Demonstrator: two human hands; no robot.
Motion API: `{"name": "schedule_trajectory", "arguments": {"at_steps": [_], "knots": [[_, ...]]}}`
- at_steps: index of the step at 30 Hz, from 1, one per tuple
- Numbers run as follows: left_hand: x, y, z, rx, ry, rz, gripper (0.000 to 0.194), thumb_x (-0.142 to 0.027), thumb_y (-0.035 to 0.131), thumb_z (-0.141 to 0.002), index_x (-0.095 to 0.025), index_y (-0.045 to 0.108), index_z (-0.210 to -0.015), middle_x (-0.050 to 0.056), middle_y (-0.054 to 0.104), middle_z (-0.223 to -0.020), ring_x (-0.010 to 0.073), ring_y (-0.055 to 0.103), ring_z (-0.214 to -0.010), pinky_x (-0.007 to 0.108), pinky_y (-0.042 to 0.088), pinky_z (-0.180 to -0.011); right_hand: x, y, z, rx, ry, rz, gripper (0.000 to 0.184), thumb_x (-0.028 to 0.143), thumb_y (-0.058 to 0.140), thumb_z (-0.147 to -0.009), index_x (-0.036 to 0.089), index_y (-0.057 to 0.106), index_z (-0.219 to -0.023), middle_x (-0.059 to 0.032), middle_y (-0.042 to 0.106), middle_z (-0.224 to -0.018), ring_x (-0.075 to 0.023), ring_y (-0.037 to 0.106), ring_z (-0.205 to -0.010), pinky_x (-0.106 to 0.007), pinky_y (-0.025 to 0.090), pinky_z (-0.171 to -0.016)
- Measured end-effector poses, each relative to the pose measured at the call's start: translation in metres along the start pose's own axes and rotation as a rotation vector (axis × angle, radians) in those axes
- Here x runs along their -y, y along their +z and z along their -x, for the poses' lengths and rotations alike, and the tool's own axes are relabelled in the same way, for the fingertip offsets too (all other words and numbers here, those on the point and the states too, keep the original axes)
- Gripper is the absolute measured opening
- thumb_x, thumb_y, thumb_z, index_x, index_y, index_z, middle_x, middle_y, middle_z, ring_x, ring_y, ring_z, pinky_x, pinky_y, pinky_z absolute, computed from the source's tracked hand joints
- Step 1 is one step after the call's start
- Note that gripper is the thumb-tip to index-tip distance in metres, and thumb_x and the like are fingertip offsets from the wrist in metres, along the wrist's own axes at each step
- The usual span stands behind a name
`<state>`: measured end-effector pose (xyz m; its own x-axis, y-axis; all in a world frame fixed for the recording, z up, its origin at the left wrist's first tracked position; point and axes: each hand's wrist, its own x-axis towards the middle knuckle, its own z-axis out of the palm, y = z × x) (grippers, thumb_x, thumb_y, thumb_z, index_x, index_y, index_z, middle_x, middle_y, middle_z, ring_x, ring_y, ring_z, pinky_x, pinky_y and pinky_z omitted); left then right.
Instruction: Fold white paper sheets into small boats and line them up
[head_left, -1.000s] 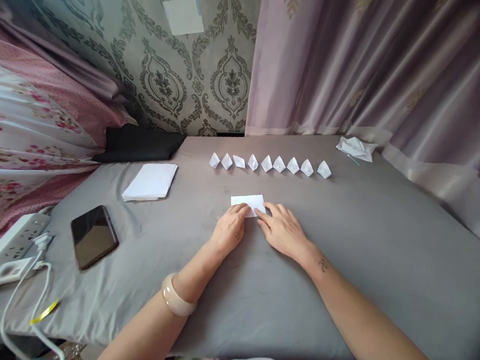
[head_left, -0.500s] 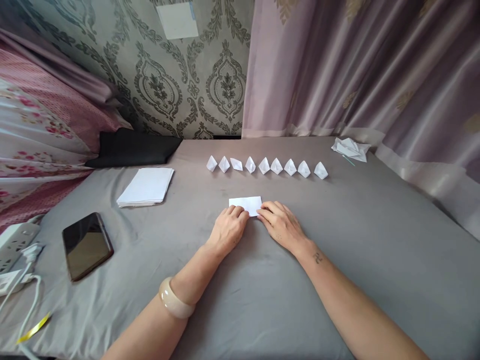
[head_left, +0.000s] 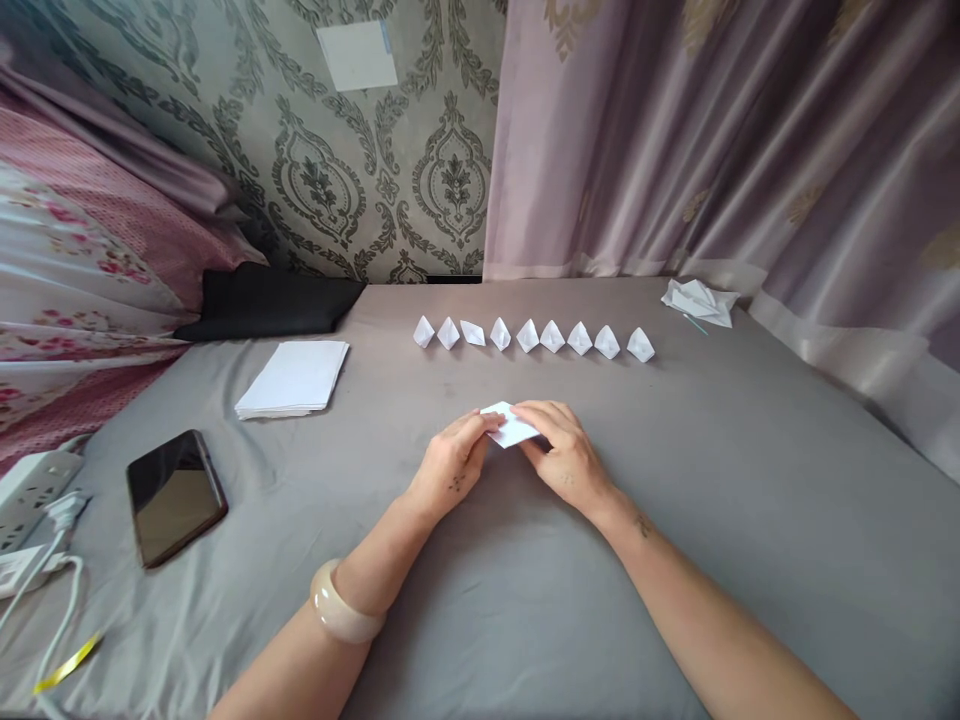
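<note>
1. The left hand [head_left: 452,462] is nearly closed, its fingers bent; it has hold of the left side of the paper [head_left: 514,430], the thumb lying over it.
2. The right hand [head_left: 564,455] is partly curled and has hold of the paper's right side, fingers over the top and thumb low, near the closest edge.
3. The paper is white and small, turned at an angle between the two hands, in front of the row [head_left: 528,337]. Whether it touches the cloth [head_left: 720,450] or is lifted just off it, I cannot tell.
4. The row has nine white folded pieces, set side by side with small gaps; the third from the left looks flatter than the others.
5. A bangle [head_left: 345,605], pale and glossy, sits on the left forearm.
6. Left of the row is the stack [head_left: 292,378] of white sheets, well apart from the hands.
7. Nearer on the left lies the phone [head_left: 176,497], dark screen up, beside the power strip [head_left: 37,490] with its white plug [head_left: 66,510].
8. A yellow strip [head_left: 67,663] crosses a white cable [head_left: 71,600].
9. At the far right, a heap [head_left: 701,300] of white paper lies near the curtain [head_left: 637,150], a thin teal stick [head_left: 695,325] just in front.
10. A black cloth [head_left: 274,302] lies behind the stack.
</note>
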<state>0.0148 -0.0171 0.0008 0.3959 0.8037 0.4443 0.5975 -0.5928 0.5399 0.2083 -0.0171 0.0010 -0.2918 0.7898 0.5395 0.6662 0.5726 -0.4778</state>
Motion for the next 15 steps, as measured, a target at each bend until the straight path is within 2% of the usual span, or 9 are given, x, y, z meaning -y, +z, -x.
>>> {"name": "schedule_trajectory", "arguments": {"at_steps": [3, 5, 10, 15], "knots": [[0.002, 0.000, -0.002, -0.017, 0.089, 0.012, 0.030, -0.011, 0.035, -0.093, -0.019, 0.056, -0.112, 0.006, 0.063, -0.125, 0.0170, 0.052, -0.125, 0.041, 0.038, -0.110, -0.005, -0.003, 0.000, -0.021, -0.068, 0.049, 0.031, 0.004, 0.048, -0.085, 0.023, 0.068, -0.099, -0.0038, 0.069, -0.105, -0.0181, 0.059, -0.100, -0.035, 0.046, -0.088], [0.005, 0.000, -0.002, -0.023, 0.117, -0.077, 0.031, -0.008, 0.035, -0.092, -0.018, 0.058, -0.110, 0.007, 0.061, -0.128, 0.0190, 0.048, -0.129, 0.043, 0.039, -0.109, -0.003, -0.004, 0.000, -0.019, -0.120, 0.144, 0.035, 0.000, 0.044, -0.085, 0.021, 0.069, -0.097, -0.0043, 0.071, -0.103, -0.0180, 0.060, -0.099, -0.035, 0.046, -0.088], [0.009, 0.000, 0.002, 0.090, 0.121, -0.259, 0.038, -0.005, 0.036, -0.089, -0.019, 0.061, -0.114, 0.007, 0.061, -0.129, 0.0201, 0.049, -0.128, 0.037, 0.047, -0.103, 0.008, -0.004, 0.001, 0.060, -0.196, 0.305, 0.037, 0.000, 0.040, -0.086, 0.018, 0.069, -0.102, -0.0078, 0.069, -0.108, -0.0198, 0.058, -0.107, -0.038, 0.044, -0.096], [0.007, -0.002, 0.004, 0.250, 0.093, -0.318, 0.038, -0.008, 0.039, -0.090, -0.015, 0.058, -0.122, 0.010, 0.061, -0.129, 0.0204, 0.053, -0.123, 0.034, 0.047, -0.102, 0.005, 0.002, 0.008, 0.247, -0.136, 0.267, 0.048, -0.004, 0.037, -0.082, 0.015, 0.062, -0.118, -0.0106, 0.063, -0.123, -0.0214, 0.053, -0.120, -0.039, 0.046, -0.099]]}}
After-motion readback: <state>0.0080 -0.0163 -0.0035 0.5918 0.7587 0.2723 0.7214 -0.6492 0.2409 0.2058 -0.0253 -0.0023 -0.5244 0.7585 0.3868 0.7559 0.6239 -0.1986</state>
